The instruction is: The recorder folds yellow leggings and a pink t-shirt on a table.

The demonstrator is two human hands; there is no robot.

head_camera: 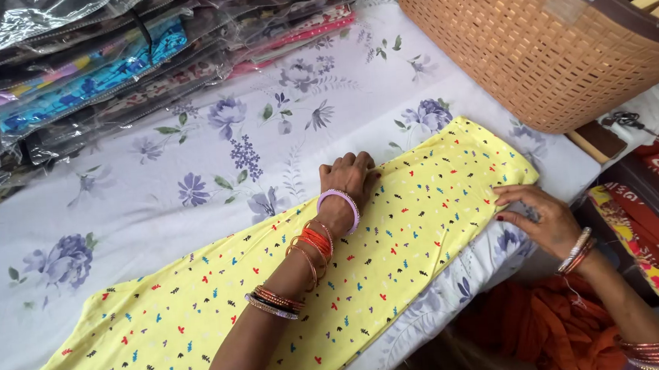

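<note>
Hands at work on a long strip of yellow cloth [394,227], sprinkled with tiny red, blue and black marks, which lies flat and slantwise across a table spread with a pale sheet [189,171] printed with blue flowers. Nearest the viewer, the right hand [537,217], bangles at the wrist, rests at the cloth's near edge close to its far corner, fingers together and laid flat, seemingly pinching or steadying the hem where it overhangs the table. Further in, the left hand [350,177], forearm ringed with orange and purple bangles, is curled into a loose fist and pressed down on the cloth's far edge, apparently pinning it taut. Beyond, a woven tan plastic basket [521,48] stands at the right, just past the cloth's end. Farthest back, stacks of clear-wrapped patterned fabric packets [104,62] line the table.
</note>
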